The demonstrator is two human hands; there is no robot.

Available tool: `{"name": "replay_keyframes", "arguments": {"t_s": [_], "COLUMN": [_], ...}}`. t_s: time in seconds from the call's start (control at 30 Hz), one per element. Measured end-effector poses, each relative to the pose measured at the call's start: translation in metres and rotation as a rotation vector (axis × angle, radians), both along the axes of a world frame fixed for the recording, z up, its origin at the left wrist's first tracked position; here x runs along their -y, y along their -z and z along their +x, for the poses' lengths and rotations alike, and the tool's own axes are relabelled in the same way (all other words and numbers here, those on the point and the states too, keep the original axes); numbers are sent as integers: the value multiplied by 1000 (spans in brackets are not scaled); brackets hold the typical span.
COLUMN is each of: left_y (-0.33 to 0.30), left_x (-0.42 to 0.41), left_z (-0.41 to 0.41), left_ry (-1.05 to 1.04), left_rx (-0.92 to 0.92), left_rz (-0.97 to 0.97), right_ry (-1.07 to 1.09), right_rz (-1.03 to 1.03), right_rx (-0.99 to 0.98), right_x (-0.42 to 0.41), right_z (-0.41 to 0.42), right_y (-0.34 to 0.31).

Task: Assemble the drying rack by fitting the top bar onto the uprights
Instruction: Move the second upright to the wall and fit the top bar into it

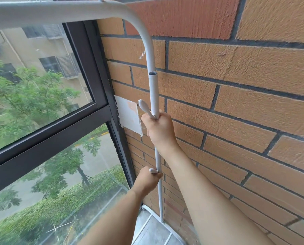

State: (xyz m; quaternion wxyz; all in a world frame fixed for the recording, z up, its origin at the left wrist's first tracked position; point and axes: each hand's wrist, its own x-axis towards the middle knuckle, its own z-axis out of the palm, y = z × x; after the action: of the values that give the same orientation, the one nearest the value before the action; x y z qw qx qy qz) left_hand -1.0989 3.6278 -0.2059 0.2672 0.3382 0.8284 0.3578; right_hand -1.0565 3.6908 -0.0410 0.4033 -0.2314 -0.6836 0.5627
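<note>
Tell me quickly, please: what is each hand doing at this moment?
Left hand: closed in a grip on the upright, low, just under the lower peg.
Right hand: closed in a grip on the same upright, higher, by the upper peg.

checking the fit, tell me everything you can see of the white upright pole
The upright pole is a slim white tube, metal by its look, standing near vertical beside the brick wall. Its open top meets the curved top bar; whether seated is unclear. Two rounded white knobs project leftward. Both hands grip it: right hand high, left hand lower.
</note>
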Motion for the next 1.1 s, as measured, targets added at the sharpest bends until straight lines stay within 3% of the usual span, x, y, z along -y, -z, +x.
{"name": "replay_keyframes", "arguments": {"t_s": [0.5,0.67,0.87,1.1], "left_y": [5,-4,-25,-82], "left_x": [-10,-7,6,29], "left_z": [3,3,-7,-21], "left_ry": [-118,-93,41,-13], "left_rx": [70,75,44,-9], "left_rz": [1,-40,-110,-32], "right_ry": [54,79,47,9], "right_rz": [24,65,73,73], "right_rx": [87,16,15,23], "right_x": [-12,-8,-5,3], "right_z": [14,19,29,37], "right_y": [1,6,-3,-23]}}
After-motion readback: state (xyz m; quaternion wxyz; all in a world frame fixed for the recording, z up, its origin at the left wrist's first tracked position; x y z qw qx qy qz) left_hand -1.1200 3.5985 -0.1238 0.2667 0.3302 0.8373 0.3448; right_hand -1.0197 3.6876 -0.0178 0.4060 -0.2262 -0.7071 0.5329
